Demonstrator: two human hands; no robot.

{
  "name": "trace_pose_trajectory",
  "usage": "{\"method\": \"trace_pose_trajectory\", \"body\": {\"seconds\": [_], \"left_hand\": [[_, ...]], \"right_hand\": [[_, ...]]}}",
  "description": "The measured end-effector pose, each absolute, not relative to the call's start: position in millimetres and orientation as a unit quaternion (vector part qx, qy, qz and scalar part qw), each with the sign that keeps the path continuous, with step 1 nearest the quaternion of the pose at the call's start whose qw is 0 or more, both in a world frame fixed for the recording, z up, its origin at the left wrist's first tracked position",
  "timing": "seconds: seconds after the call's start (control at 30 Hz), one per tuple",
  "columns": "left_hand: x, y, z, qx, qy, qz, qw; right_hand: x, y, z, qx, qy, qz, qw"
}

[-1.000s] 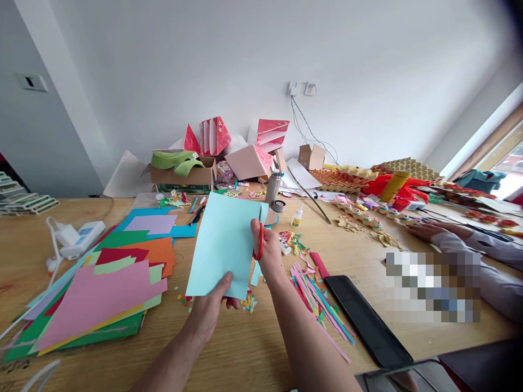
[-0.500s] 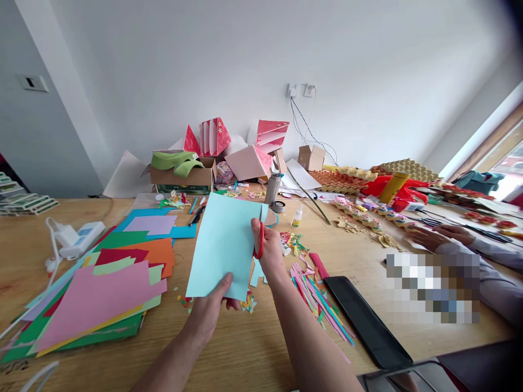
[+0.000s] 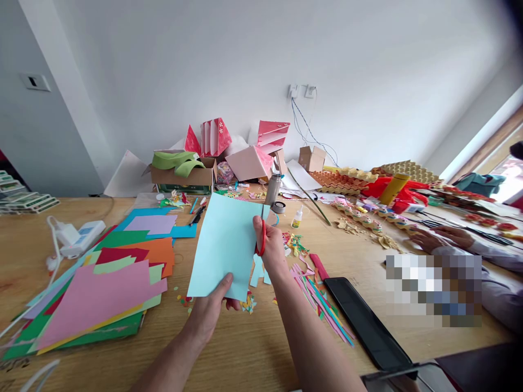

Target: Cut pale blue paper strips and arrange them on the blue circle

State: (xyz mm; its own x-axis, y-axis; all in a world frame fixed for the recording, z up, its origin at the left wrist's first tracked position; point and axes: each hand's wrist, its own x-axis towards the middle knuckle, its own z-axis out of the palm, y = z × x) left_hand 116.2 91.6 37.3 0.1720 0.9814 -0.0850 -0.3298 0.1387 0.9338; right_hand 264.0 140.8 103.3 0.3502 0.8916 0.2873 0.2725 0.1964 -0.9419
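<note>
Since a second ago, the right hand (image 3: 272,247) and the red-handled scissors (image 3: 263,239) edge slightly right against the pale blue sheet (image 3: 223,247); left hand (image 3: 210,305) and sheet barely shift. Counter (image 3: 245,356) carries the stack of coloured paper (image 3: 102,305), left of the work. Sheet is tilted up between both hands, apparently off the counter. Left hand pinches its bottom edge, thumb on top, fingers under. Right hand is curled round the handles, blades at the sheet's upper right edge; can't tell how far they're spread. Risks, my read: support is at the bottom only, so the top could flop and drag the cut off line; a wandering blade could run out the side early; left fingertips could end up near the blades on a full-length cut. Writing: dark marks (image 3: 15,365) lower left, illegible; small white bottle (image 3: 297,219) has a yellowish label, too small to read. No brand legible.
</note>
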Motion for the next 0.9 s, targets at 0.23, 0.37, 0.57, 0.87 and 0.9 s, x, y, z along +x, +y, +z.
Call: {"method": "trace_pose_trajectory", "body": {"seconds": [0.23, 0.37, 0.57, 0.87, 0.9], "left_hand": [[113, 97, 39, 0.387, 0.398, 0.528, 0.643], [108, 104, 49, 0.329, 0.407, 0.574, 0.63], [105, 109, 55, 0.287, 0.401, 0.603, 0.627], [100, 115, 53, 0.278, 0.391, 0.621, 0.62], [100, 116, 52, 0.274, 0.391, 0.621, 0.622]], "right_hand": [[276, 145, 112, -0.567, -0.474, 0.337, 0.584], [303, 143, 127, -0.534, -0.529, 0.367, 0.548], [335, 108, 131, -0.603, -0.591, 0.353, 0.402], [314, 19, 84, -0.671, -0.727, 0.122, -0.082], [312, 13, 81, -0.672, -0.724, 0.117, -0.102]]}}
